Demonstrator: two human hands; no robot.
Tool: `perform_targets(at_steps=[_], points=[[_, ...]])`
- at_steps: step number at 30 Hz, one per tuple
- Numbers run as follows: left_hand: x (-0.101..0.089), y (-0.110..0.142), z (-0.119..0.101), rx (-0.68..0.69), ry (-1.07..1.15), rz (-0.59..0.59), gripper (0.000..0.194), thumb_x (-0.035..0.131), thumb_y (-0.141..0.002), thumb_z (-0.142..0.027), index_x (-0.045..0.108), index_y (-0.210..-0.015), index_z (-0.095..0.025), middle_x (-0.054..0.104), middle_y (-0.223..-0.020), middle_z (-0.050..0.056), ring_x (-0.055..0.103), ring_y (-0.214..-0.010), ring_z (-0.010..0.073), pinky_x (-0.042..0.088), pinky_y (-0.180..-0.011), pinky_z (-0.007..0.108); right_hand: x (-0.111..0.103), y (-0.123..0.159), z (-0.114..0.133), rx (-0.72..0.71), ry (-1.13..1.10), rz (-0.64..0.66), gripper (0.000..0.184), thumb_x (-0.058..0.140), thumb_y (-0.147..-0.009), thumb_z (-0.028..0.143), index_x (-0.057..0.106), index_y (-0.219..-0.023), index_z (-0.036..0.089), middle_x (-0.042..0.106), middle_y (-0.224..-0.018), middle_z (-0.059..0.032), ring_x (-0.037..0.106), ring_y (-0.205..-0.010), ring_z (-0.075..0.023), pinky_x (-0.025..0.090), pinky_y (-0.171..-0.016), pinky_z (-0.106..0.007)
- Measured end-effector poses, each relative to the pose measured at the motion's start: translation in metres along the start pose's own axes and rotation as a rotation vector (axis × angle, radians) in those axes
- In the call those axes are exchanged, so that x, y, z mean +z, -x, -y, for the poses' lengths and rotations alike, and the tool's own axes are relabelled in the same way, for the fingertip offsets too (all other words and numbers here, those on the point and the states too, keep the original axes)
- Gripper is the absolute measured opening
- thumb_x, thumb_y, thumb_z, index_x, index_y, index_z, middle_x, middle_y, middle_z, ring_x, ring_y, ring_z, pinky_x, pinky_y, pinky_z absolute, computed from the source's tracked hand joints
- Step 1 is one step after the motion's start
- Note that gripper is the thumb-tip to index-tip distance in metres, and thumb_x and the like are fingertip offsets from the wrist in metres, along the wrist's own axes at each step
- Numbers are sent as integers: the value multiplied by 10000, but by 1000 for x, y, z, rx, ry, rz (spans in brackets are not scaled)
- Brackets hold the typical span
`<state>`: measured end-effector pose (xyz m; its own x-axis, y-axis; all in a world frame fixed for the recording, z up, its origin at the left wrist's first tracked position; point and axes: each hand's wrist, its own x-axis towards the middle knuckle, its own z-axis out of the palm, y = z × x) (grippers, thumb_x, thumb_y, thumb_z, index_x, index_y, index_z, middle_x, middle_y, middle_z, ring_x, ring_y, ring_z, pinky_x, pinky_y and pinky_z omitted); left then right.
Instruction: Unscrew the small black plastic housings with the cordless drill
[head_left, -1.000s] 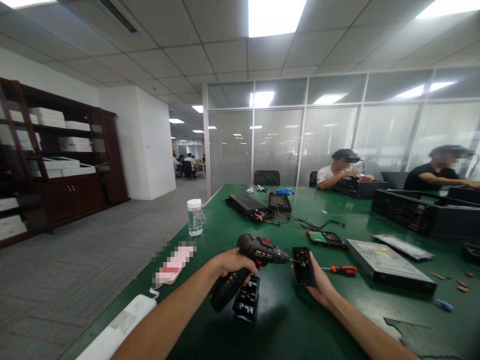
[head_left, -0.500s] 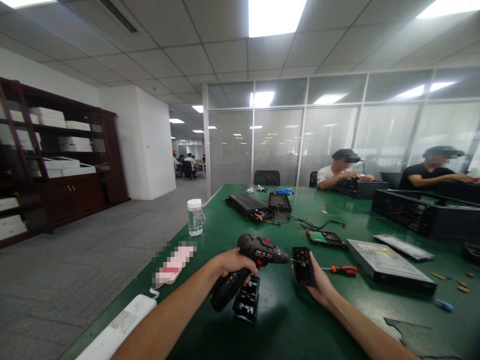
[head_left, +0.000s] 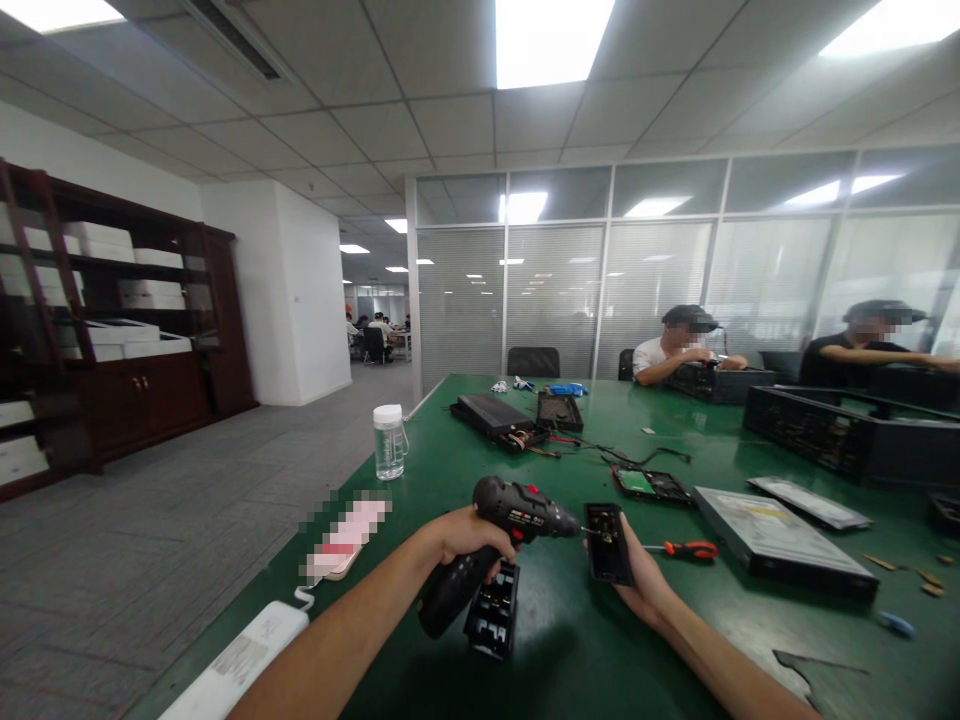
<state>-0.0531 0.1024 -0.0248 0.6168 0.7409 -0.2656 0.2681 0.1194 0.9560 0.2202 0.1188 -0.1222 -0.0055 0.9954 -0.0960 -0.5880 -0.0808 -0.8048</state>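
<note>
My left hand [head_left: 466,538] is wrapped round the grip of a black cordless drill [head_left: 517,508] with red buttons. The drill lies level, its thin bit pointing right. At the bit's tip, my right hand [head_left: 642,582] holds up a small black plastic casing [head_left: 609,562] with brassy metal parts inside. The bit reaches the casing's open face; whether it sits in a screw is too small to tell. Below the drill, a black compartmented plastic part [head_left: 493,618] rests on the green table [head_left: 577,660]. An orange-and-black screwdriver [head_left: 691,550] lies just beyond my right hand.
A water bottle [head_left: 388,442], pinkish phone [head_left: 351,535] and white power strip [head_left: 240,660] line the left edge. Farther back lie an opened black unit [head_left: 491,415] with cables and a green circuit board [head_left: 637,483]. A metal drive [head_left: 784,540] lies right; two people work behind computer cases [head_left: 847,430].
Hardly anything differs. The drill and casing keep the same position against each other, while the whole view has shifted slightly, with the scene a little lower in the picture.
</note>
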Motion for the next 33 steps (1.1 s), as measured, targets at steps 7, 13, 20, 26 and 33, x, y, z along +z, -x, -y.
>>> perform_targets(at_steps=[7, 13, 20, 26, 33], points=[[-1, -1, 1, 14, 9, 7, 249, 655, -508, -244, 599, -713, -115, 553, -560, 14, 503, -458, 122, 418, -474, 270, -3, -3, -1, 0, 6, 12, 353, 547, -715, 498, 614, -858, 183, 648, -718, -42, 615, -717, -204, 493, -664, -320], [0, 2, 0, 14, 22, 14, 250, 650, -515, -233, 594, -731, -121, 552, -563, 9, 503, -460, 118, 425, -474, 267, -4, -5, -2, 2, -1, -1, 341, 546, -721, 486, 613, -855, 180, 656, -750, -47, 616, -715, -197, 491, -684, -322], [1, 3, -2, 19, 8, 7, 281, 646, -509, -224, 600, -764, -116, 563, -592, 12, 509, -471, 112, 411, -456, 243, -5, -6, -3, -3, -17, -10, 351, 542, -728, 476, 612, -873, 165, 658, -778, -65, 617, -698, -190, 487, -676, -303], [1, 2, -1, 20, 4, 5, 291, 649, -505, -233, 601, -766, -114, 564, -590, 14, 512, -466, 115, 414, -459, 248, -3, -4, -2, 5, -23, -6, 327, 559, -718, 471, 610, -871, 187, 658, -753, -43, 618, -702, -193, 495, -665, -314], [2, 4, -3, 24, 3, -3, 293, 642, -506, -229, 598, -774, -118, 565, -591, 12, 516, -462, 119, 412, -461, 256, -3, -4, -2, 2, -24, -9, 342, 555, -719, 477, 610, -889, 185, 664, -801, -54, 619, -726, -200, 497, -657, -315]])
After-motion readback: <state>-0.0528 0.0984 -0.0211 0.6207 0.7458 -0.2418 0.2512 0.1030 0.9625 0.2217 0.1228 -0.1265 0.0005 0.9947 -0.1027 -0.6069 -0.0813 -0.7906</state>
